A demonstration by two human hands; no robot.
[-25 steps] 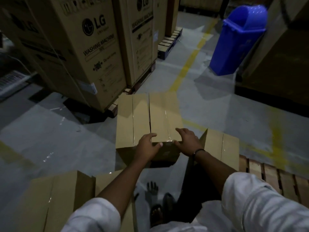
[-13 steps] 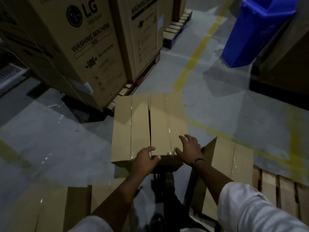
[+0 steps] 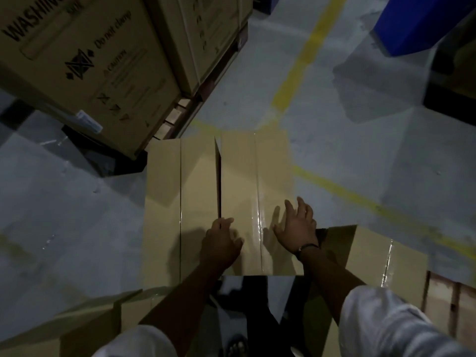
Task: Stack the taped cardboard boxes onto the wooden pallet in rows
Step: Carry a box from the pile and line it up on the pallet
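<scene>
Tan taped cardboard box (image 3: 239, 176) not stacked yet: right grip (image 3: 296, 228) open on top, left grip (image 3: 221, 243) unclear. Second tan box (image 3: 373, 253) at slatted wooden pallet (image 3: 443, 292).

I saw matt brown cardboard on the centre box (image 3: 201, 191), its flaps dull and smooth. A strip of clear tape (image 3: 258, 222) down its right half was glossy and caught the light. The near-right box (image 3: 371, 253) was the same dull cardboard, with a shiny tape strip of its own. The pallet (image 3: 443, 289) beside it was bare, rough-looking wood. The floor (image 3: 334, 130) looked like smooth grey concrete with a faint sheen, its yellow painted line (image 3: 298, 63) worn and patchy. The far-left carton (image 3: 77, 73) was matt printed cardboard. The far-right bin (image 3: 412, 24) looked like smooth blue plastic. The near-right sleeve (image 3: 394, 325) was creased white cloth.
</scene>
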